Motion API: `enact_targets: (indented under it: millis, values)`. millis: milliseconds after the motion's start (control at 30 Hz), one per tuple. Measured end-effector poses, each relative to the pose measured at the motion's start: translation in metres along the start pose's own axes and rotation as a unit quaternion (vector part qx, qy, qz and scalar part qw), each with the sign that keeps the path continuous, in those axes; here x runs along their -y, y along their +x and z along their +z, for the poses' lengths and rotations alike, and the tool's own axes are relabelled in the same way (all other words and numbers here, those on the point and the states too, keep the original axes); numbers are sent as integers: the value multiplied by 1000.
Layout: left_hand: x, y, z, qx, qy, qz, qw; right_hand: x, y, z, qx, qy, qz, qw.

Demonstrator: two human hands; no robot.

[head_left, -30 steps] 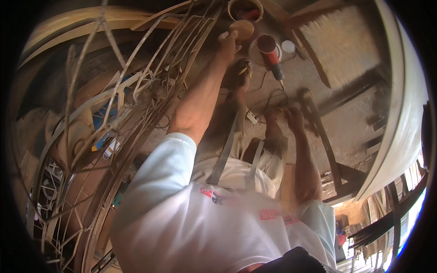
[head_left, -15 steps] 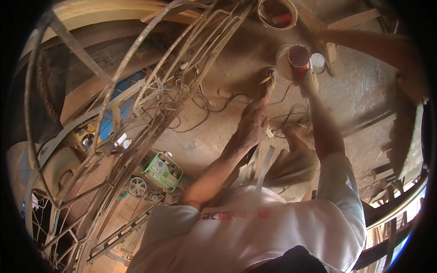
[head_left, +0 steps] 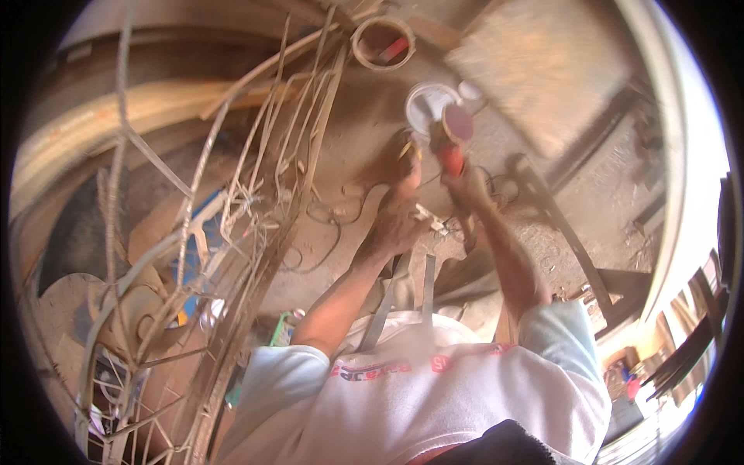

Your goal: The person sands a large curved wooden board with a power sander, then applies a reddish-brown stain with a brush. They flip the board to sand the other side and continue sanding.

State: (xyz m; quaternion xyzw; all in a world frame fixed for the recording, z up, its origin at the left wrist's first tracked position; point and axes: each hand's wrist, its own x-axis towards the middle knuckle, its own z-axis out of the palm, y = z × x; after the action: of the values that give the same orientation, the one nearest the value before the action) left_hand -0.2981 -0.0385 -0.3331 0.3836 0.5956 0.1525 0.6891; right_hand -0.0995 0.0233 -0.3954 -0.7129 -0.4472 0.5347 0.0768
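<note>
My right hand (head_left: 463, 186) is closed round the red body of a sander (head_left: 451, 160), a hand-held power tool with a round, dark reddish disc (head_left: 457, 122) turned up toward me. Beyond the disc, a white round bucket lid or shallow tub (head_left: 422, 105) sits on the floor, partly covered by the tool. My left hand (head_left: 399, 225) is at the middle, left of the right forearm, with its fingers curled. A small pale piece (head_left: 432, 219), perhaps a plug, shows at its fingertips; blur hides how it is held.
A bucket (head_left: 384, 43) with something red inside stands at the far side. A smaller white round lid (head_left: 470, 90) lies by the tub. Bent metal rods (head_left: 256, 178) rise along the left. A dark cable (head_left: 333, 232) loops on the floor. A pale board (head_left: 542, 70) fills the far right.
My view has swung, shifting the scene leftward. The sander has come back toward me, and its disc has tilted up. The pale board has come into sight at the right.
</note>
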Motion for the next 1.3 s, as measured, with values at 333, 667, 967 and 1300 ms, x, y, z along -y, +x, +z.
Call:
enact_targets:
  millis: [333,667,967,1300]
  values:
    - [-79,-86,39,338,-71,2,939,51,-229,-41,-85,436,-20,896]
    - [-91,-148,86,212,320,107,917,46,-310,-71,-170,486,-25,857]
    - [-117,-146,91,295,395,263,829,32,-359,-64,-286,516,-26,807]
    - [-226,-155,88,467,237,214,825,103,-393,-120,-323,575,-206,723]
